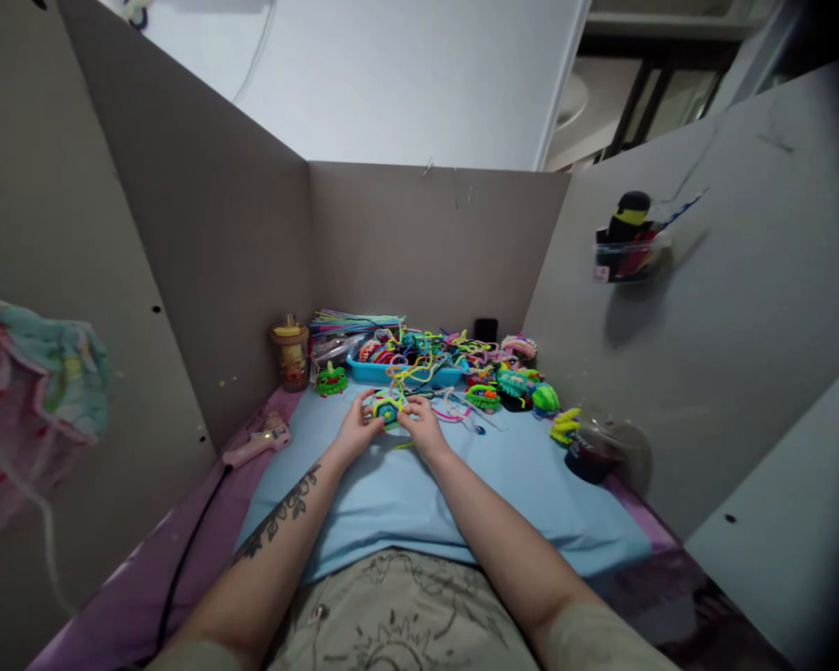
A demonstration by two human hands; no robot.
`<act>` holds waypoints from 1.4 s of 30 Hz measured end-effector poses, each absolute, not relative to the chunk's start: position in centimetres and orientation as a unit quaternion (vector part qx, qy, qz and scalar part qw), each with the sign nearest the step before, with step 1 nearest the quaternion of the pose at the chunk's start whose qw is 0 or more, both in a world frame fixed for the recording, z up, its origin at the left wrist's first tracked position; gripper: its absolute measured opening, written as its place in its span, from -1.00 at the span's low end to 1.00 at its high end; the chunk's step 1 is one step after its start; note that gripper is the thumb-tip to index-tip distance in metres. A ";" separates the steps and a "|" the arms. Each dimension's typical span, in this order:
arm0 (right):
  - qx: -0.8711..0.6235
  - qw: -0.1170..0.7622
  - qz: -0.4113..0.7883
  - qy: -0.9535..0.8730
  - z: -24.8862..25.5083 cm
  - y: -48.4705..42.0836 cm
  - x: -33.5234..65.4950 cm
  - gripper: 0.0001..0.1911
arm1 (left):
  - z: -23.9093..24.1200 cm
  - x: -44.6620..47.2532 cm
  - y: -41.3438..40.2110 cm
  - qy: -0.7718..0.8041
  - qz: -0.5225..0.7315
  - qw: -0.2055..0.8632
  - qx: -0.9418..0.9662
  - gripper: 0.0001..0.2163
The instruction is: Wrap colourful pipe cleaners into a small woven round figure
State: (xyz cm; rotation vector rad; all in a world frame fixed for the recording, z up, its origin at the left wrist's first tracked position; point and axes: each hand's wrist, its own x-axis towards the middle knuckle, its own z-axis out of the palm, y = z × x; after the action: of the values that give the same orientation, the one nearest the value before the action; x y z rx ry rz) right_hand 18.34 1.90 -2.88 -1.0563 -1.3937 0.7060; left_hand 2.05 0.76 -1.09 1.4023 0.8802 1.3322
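Note:
Both hands hold one small round piece (388, 411) made of coiled fuzzy craft stems, teal and yellow-green. My left hand (358, 429) closes on its left side, with fingers at the edge and thumb near the lower front. On the opposite edge, my right hand (420, 425) grips it the same way. The piece is held just above the blue cloth (489, 485), in front of a blue tray (370, 373) heaped with tangled colourful stems. A green frog-like craft piece (331, 380) sits left of the tray.
A pink glue gun (258, 446) with a black cord lies at left. Several finished craft pieces stand right of the tray, including a green ball (545, 399). A dark round container (591, 457) is at far right, a brown cup (293, 356) at back left. Grey panels enclose the table.

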 end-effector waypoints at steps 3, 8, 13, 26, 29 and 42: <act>-0.454 0.592 0.294 -0.597 -2.7 1.7 18.4 -0.82 | -1.0 1.8 0.8 0.369 0.554 0.481 0.570 -0.29; -0.452 0.598 0.279 -0.600 -2.3 1.6 18.8 -0.76 | -1.0 1.5 0.8 0.381 0.548 0.467 0.580 -0.28; -0.442 0.569 0.304 -0.623 -2.6 2.1 19.1 -0.82 | -1.3 1.3 0.8 0.383 0.526 0.432 0.625 -0.29; -0.433 0.518 0.277 -0.684 -2.9 2.1 18.6 -0.84 | -1.5 1.4 0.0 0.391 0.457 0.233 0.765 -0.39; -0.439 0.522 0.248 -0.688 -2.3 1.8 18.9 -0.83 | -1.4 1.2 0.0 0.418 0.472 0.201 0.750 -0.43; -0.418 0.372 0.212 -0.801 -1.9 0.5 20.5 -0.83 | -1.2 0.1 1.1 0.525 0.505 0.136 0.671 -0.38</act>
State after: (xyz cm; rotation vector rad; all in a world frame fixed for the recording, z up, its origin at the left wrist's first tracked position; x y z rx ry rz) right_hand 20.48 0.51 -1.86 -1.0712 -2.0538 0.5426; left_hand 0.14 1.09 -1.20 1.9438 1.5216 1.4614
